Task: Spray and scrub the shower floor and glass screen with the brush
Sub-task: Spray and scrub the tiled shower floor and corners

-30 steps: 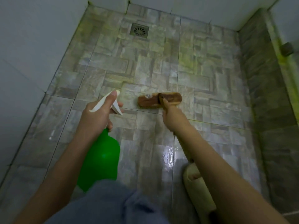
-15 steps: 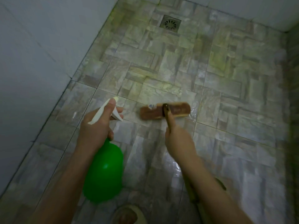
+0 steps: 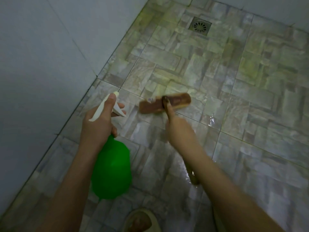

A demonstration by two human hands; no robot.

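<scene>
While the left hand (image 3: 97, 124) grips the spray bottle (image 3: 111, 171), the right hand (image 3: 179, 129) grips the brush (image 3: 165, 103) on the floor (image 3: 234, 97).

Two bare hands are in the shot, a left hand (image 3: 97, 126) and a right hand (image 3: 178, 129), above one tiled shower floor (image 3: 242, 101). Each carries a single tool: one green spray bottle (image 3: 112, 171), topped by one white trigger head (image 3: 103, 108), and one brown brush (image 3: 178, 100) on one long handle. One square drain (image 3: 199, 27) is set in the far part of the floor. One pale sandal (image 3: 142, 218) shows at the bottom edge. Two walls border the floor: one left wall (image 3: 41, 64) and one far wall (image 3: 275, 9).
</scene>
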